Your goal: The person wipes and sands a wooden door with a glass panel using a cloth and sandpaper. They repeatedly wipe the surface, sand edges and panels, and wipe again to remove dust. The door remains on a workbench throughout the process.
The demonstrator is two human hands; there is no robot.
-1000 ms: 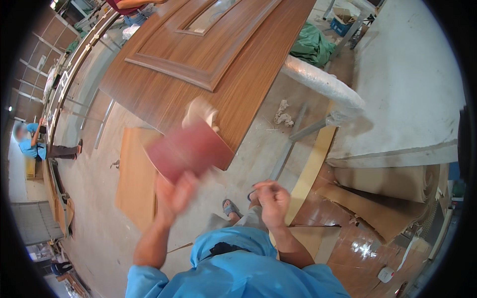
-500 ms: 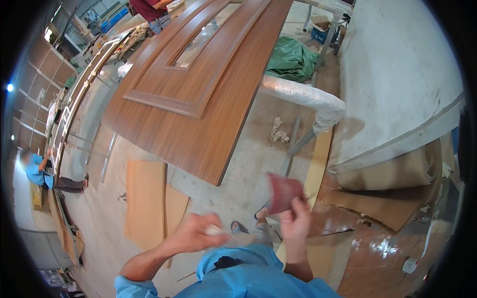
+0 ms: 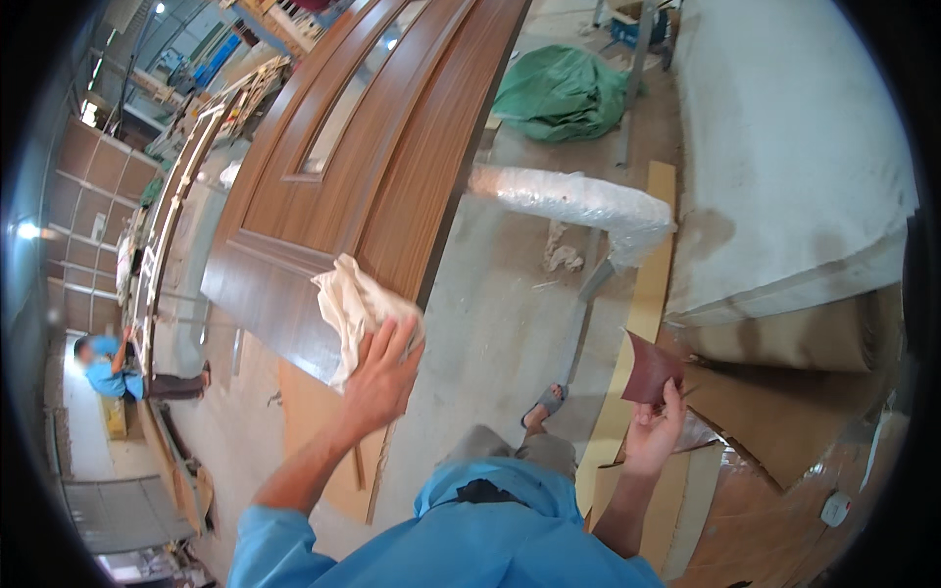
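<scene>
- The left hand (image 3: 384,377) is held palm down, its fingers only loosely bent, with a cream cloth (image 3: 345,304) gathered beneath them; the thumb's grip cannot be told.
- The right hand (image 3: 655,426) is nearly closed at the fingertips, and a dark red sheet (image 3: 649,368) is pinched by its lower edge between thumb and fingers.
- The cloth is seen over the near end of a brown wood-grain door (image 3: 431,176); how firmly it is pressed there cannot be told.
- The red sheet is held up and slightly curled, well apart from the door, to its right.
- The door is fitted with raised moulding and a narrow glazed opening.
- Beside the door's right edge, a support bar (image 3: 578,201) is wrapped in clear film.
- Beyond the bar, a green sheet (image 3: 564,93) is heaped on the floor.
- Near the right hand, rolled brown board (image 3: 794,333) is placed by a pale slab (image 3: 794,147).
- At far left, a co-worker in blue (image 3: 103,380) is seen beside a long frame.
</scene>
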